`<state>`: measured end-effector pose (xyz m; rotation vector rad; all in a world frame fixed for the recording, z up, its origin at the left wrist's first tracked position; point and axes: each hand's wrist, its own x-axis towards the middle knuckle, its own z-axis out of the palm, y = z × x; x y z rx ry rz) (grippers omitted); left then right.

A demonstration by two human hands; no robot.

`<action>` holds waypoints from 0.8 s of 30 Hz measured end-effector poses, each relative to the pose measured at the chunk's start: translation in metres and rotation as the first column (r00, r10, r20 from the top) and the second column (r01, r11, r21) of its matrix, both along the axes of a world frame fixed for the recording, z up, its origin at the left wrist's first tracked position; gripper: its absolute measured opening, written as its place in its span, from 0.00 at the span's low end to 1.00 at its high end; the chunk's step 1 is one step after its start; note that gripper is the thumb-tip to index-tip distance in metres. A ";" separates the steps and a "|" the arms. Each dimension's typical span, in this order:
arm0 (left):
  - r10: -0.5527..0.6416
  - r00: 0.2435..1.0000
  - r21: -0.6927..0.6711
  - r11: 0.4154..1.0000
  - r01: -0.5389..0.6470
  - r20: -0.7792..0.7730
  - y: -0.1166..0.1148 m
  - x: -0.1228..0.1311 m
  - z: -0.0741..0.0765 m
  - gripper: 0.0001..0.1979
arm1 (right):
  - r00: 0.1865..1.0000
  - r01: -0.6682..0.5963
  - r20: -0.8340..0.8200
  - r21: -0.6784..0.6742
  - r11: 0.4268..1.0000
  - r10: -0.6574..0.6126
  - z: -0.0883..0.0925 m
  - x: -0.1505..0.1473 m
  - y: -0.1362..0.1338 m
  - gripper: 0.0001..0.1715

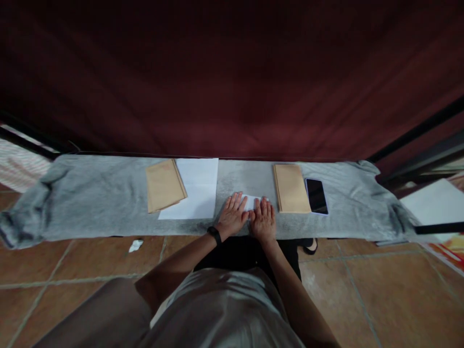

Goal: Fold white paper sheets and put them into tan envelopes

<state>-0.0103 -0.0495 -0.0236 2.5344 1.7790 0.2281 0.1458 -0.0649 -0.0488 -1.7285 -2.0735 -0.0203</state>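
My left hand [232, 215] lies flat with its fingers stretched out, on the left part of a small piece of white paper [250, 202]. Beside it my right hand [263, 220] presses flat on the paper's right part, fingers extended. Most of the paper is hidden under both hands, so I cannot tell whether it is folded. To the left, a larger white sheet [199, 188] is partly covered by folded brown paper [165, 186]. Right of my hands sits a stack of brown paper [292, 188], close against a phone [316, 195] with a dark screen.
A grey cloth [97, 198] covers the long narrow surface. Behind it hangs a dark red curtain [232, 96]. Dark metal bars [416, 130] stand at the right, near a white panel [435, 205]. A crumpled white scrap [136, 245] lies on the tiled floor [97, 263].
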 end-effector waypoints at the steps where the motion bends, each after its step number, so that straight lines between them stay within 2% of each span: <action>1: 0.000 1.000 -0.001 1.000 0.000 -0.003 0.000 0.000 0.000 0.31 | 1.000 0.007 -0.002 0.003 1.000 -0.007 0.000 0.000 0.000 0.32; 13: -0.002 1.000 -0.001 1.000 0.002 -0.013 -0.002 0.001 -0.001 0.31 | 1.000 0.024 0.020 -0.003 1.000 -0.024 -0.001 -0.001 -0.002 0.32; 24: -0.036 0.999 0.089 0.995 0.033 0.040 -0.003 -0.001 -0.010 0.31 | 0.998 0.023 0.050 0.004 1.000 -0.023 -0.004 0.001 -0.001 0.32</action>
